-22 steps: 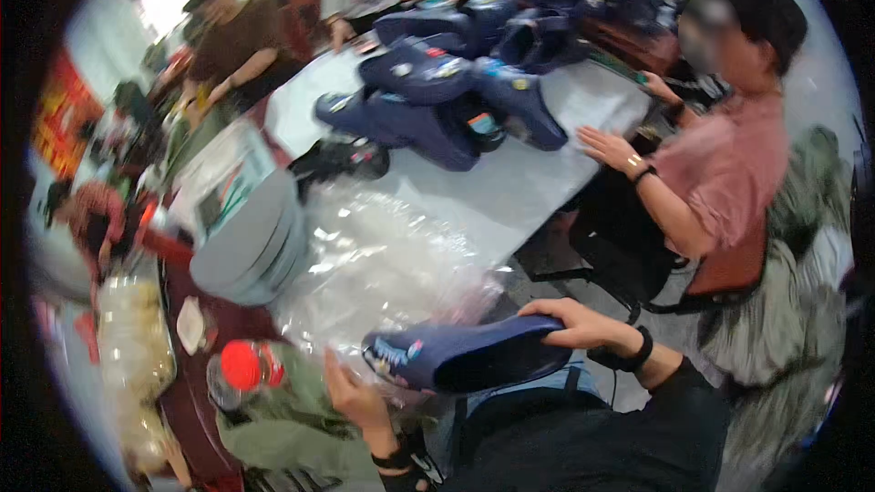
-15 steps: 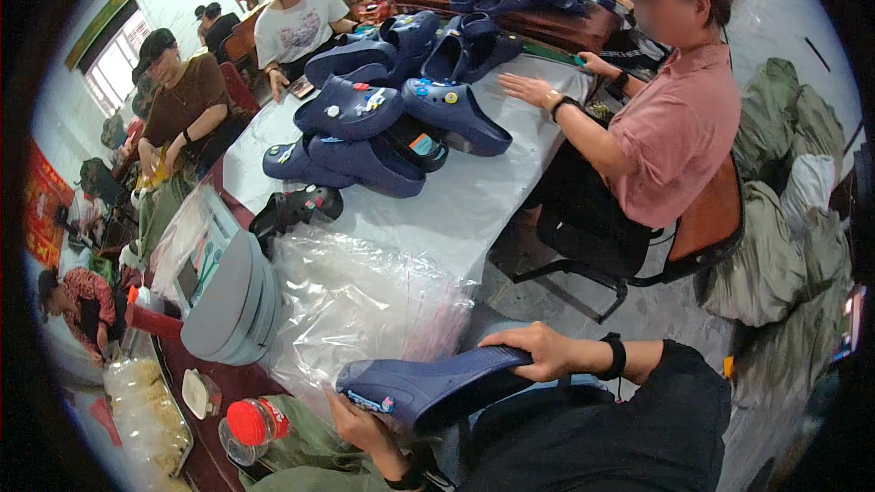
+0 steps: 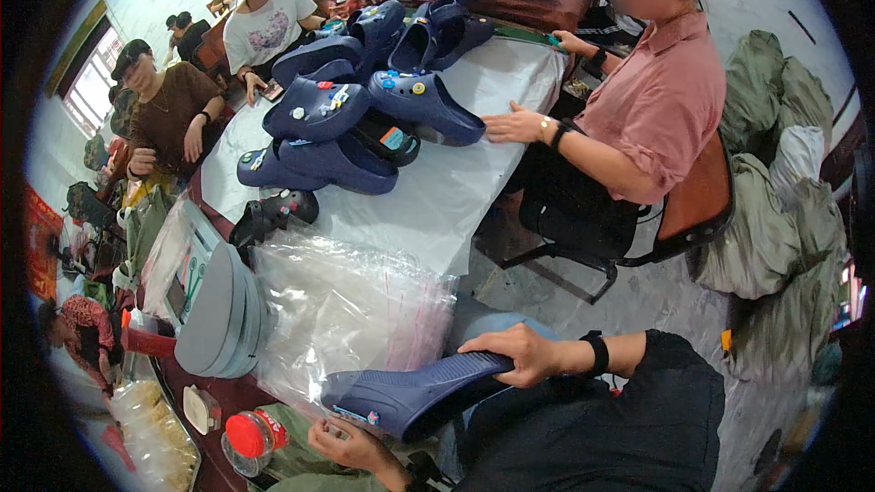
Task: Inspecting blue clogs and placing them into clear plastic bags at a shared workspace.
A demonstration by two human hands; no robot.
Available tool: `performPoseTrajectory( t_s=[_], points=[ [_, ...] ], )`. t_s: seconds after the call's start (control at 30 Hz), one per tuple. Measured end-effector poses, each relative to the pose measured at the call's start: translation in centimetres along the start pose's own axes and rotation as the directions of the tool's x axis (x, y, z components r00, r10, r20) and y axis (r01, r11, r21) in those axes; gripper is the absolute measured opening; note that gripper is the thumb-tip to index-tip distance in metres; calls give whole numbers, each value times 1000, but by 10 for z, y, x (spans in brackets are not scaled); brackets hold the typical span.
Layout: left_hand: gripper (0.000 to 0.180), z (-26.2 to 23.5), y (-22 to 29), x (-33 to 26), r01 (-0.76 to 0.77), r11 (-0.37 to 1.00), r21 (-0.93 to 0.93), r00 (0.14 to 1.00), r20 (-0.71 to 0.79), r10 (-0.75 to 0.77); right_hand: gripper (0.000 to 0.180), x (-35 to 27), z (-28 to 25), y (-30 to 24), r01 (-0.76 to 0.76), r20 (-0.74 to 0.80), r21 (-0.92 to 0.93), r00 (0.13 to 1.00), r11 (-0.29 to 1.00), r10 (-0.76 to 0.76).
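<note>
My right hand (image 3: 518, 353) is closed around the heel end of a navy clog (image 3: 428, 392), held sideways with its textured sole facing up and away. Small charms sit on the clog's near side. Just below its toe is my left hand (image 3: 351, 452), palm partly up, with loosely bent fingers apart from each other, close to the clog. The toe lies against or inside the edge of clear plastic bags (image 3: 337, 310) stacked on the table; which of the two I cannot tell.
Several navy clogs with charms (image 3: 333, 109) are piled on the white-covered table (image 3: 437, 219), with a black clog (image 3: 273, 214) nearer. Grey rounded pieces (image 3: 219, 319) and a red-lidded jar (image 3: 253, 435) stand at left. A co-worker in pink (image 3: 647, 109) sits at right; others sit beyond.
The clog has shifted slightly left and down in the picture, as the whole view has moved. My left hand has come away from the clog's charmed side to below it, its fingers loosening.
</note>
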State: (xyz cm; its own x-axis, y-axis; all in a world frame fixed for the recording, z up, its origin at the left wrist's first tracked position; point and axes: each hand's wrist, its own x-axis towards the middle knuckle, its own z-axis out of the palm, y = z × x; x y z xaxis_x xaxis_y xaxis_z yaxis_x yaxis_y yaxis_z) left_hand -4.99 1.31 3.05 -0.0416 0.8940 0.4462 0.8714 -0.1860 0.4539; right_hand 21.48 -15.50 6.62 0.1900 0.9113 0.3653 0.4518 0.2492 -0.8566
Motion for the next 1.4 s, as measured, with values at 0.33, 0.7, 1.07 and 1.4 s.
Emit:
performPoseTrajectory(
  t_s=[0.33,0.7,1.07,1.4],
  points=[
    [26,-2,21,7,-300,950,85,950,-60,306,67,-8,11,-1,31,-101,-130,994,991,-44],
    [26,-14,33,13,-440,897,-40,896,-80,436,62,-5,22,6,180,-59,-188,979,966,-194],
    [19,-12,34,5,-473,872,-127,881,-65,469,57,14,41,6,105,-129,-231,982,967,-138],
    [19,-17,32,11,-626,778,-46,776,-140,616,63,33,59,8,33,-194,-192,979,981,-71]
  ],
)
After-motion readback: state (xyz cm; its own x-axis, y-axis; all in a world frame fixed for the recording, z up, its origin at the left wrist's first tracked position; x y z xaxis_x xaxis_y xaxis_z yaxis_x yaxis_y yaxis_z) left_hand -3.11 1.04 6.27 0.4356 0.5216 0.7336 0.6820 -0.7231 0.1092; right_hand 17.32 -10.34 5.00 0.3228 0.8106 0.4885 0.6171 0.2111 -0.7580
